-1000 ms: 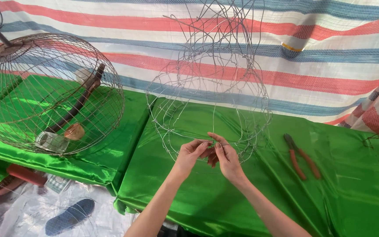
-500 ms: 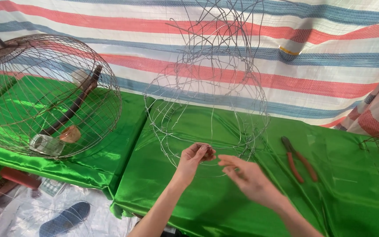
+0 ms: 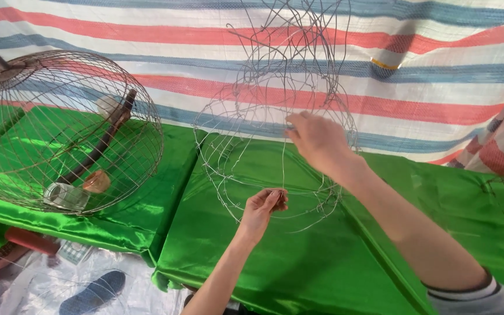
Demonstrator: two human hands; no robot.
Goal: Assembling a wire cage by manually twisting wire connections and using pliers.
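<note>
1. The left hand [image 3: 263,207], nearest, pinched a thin wire [image 3: 282,166] at the lower ring of an unfinished wire cage frame [image 3: 275,111].
2. That frame stood on the green cloth [image 3: 322,256], mid-table.
3. The right hand [image 3: 316,140], higher, closed its fingers on the wire's upper stretch.
4. Farther left sat a finished domed cage [image 3: 65,128]; behind hung a striped tarp [image 3: 438,52].

Left hand [image 3: 266,205] low, forearm angled up, fingertips pinched together. Right hand [image 3: 316,140] raised above it, arm extended, fingers curled, pinching.
</note>
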